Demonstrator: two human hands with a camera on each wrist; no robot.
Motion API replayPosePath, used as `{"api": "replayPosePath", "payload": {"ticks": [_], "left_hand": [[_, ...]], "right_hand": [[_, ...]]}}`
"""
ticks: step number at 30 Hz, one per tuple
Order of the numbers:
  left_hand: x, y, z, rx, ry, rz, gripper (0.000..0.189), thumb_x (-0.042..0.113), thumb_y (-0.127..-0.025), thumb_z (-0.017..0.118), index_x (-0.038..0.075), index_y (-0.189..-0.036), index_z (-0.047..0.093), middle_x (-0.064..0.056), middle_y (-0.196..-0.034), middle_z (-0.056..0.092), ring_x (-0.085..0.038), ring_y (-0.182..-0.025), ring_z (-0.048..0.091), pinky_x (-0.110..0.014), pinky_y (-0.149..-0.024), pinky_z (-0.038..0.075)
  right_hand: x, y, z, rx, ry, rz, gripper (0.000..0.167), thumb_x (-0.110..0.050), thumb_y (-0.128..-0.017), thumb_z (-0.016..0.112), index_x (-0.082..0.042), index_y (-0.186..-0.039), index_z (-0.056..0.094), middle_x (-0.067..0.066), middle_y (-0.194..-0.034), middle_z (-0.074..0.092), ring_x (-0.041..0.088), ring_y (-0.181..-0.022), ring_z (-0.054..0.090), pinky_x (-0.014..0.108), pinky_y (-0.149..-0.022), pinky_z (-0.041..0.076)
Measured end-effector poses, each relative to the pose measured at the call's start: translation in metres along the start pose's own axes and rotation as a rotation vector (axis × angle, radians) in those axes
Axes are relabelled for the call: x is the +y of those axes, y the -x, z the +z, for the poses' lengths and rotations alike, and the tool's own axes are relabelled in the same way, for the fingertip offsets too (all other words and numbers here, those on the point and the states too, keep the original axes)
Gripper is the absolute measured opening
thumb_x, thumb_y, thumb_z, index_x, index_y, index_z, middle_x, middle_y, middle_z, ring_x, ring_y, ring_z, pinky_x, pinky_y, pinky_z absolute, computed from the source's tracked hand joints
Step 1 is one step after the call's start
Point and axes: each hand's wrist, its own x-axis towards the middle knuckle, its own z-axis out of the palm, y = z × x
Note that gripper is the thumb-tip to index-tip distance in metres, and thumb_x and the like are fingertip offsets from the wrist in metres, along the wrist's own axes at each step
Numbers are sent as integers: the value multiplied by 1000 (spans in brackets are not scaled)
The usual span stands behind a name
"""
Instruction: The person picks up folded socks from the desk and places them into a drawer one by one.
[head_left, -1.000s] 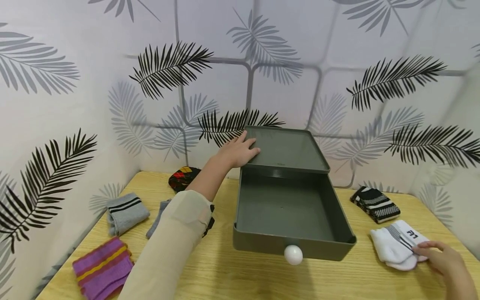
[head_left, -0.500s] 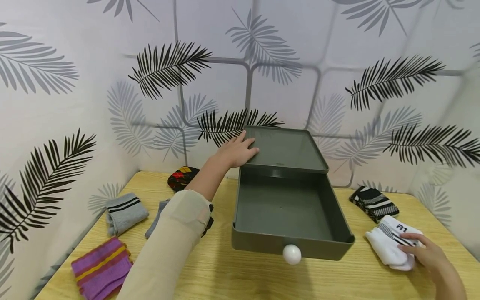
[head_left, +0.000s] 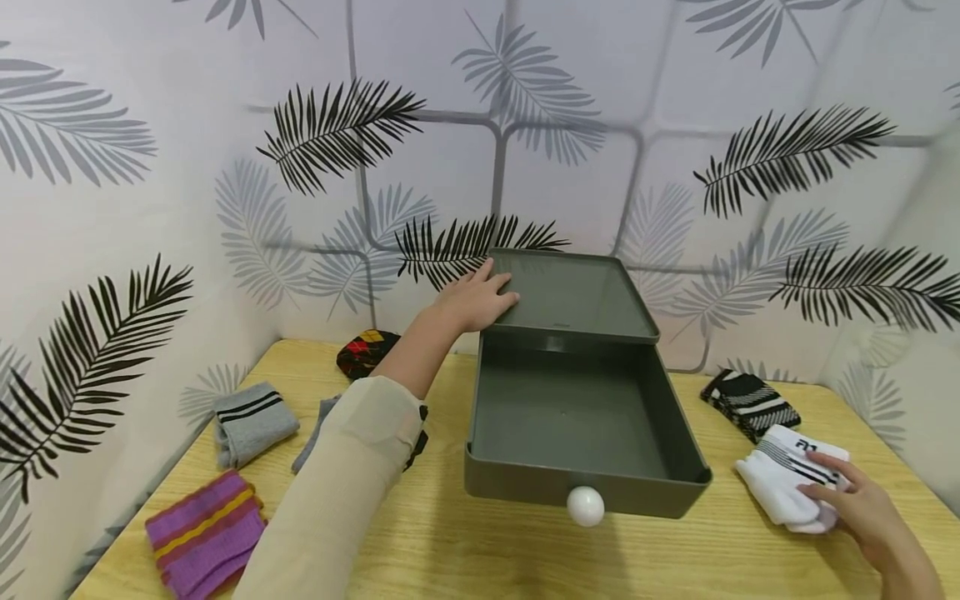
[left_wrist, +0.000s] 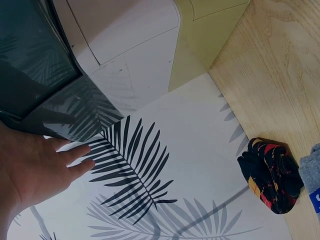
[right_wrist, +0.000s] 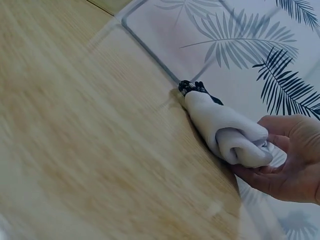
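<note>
White socks (head_left: 776, 483), gripped by right hand (head_left: 870, 515), shifted slightly toward open drawer (head_left: 570, 408), left hand (head_left: 474, 302) spread on box (head_left: 581, 293).

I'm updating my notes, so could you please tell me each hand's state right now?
Left hand: open, touching the edge of the dark grey rectangular lid.
Right hand: holding the folded white fabric socks with black stripes.

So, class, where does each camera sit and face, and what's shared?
Head: worn there, facing forward and down at the grey box; left hand, right hand show.
Left wrist: worn there, facing the leafy backdrop; left hand shows.
Right wrist: worn there, facing the white socks; right hand shows.
Head and right wrist share the socks.
</note>
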Motion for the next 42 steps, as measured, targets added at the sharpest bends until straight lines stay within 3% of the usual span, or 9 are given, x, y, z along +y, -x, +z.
{"api": "replayPosePath", "payload": {"ticks": [4,6,11,14,23,28,30,38,42], "left_hand": [[0,0,-1,-3,7,0,55,45,-99,25,21,-148,19,-7,-153,-2,-31,-137,6,-46,-108,9],[0,0,-1,-4,8,1,55,45,-99,25,21,-148,19,-7,-153,-2,-32,-137,6,-46,-108,9],[1,1,-2,-7,9,0,55,45,-100,26,20,-148,20,-8,-153,-1,-32,-137,6,-46,-108,10],[2,2,-3,-9,7,-2,55,45,-100,25,21,-148,19,-7,-153,-2,-32,-137,6,-46,-108,9],[2,2,-2,-12,5,3,55,45,-99,25,22,-148,19,-7,-153,-2,-31,-137,6,-45,-108,9],[1,1,-1,-11,4,-8,55,46,-99,25,22,-148,19,-6,-153,-2,-30,-137,6,-45,-108,9],[0,1,-1,-11,5,-7,55,46,-99,25,22,-148,19,-6,-153,-2,-30,-137,6,-45,-109,9],[0,1,-1,-12,7,-3,55,46,-99,25,22,-148,19,-6,-153,-2,-31,-137,6,-44,-109,9],[1,1,-1,-13,8,0,55,46,-99,25,21,-148,19,-7,-153,-2,-31,-137,6,-44,-109,9]], "right_hand": [[-1,0,-2,-57,-7,8,58,2,-87,57,-56,-87,55,39,-109,29,2,-71,50,25,-58,50],[-1,0,-3,-83,-39,23,59,3,-88,55,-56,-88,54,41,-120,13,0,-74,49,24,-59,50],[4,3,-10,-128,-164,28,61,9,-89,50,-51,-91,61,22,-98,38,5,-71,54,24,-59,51],[4,6,-14,-146,-215,0,60,10,-89,49,-48,-94,64,12,-90,36,9,-69,56,25,-58,51],[-14,9,-17,-163,-193,-6,58,6,-91,50,-50,-99,62,9,-87,40,9,-69,55,26,-57,50],[-30,8,-14,-224,-269,-125,58,10,-91,46,-42,-112,61,2,-94,50,10,-76,57,28,-60,51],[-39,8,-12,-252,-304,-170,59,12,-91,43,-38,-117,60,-3,-95,54,10,-78,58,28,-61,51],[-83,14,2,-281,-277,-184,58,11,-92,43,-38,-119,60,3,-84,46,10,-76,56,26,-61,52],[-103,14,5,-331,-259,-199,56,9,-93,41,-37,-121,58,-3,-96,52,10,-80,57,27,-64,52]]}}
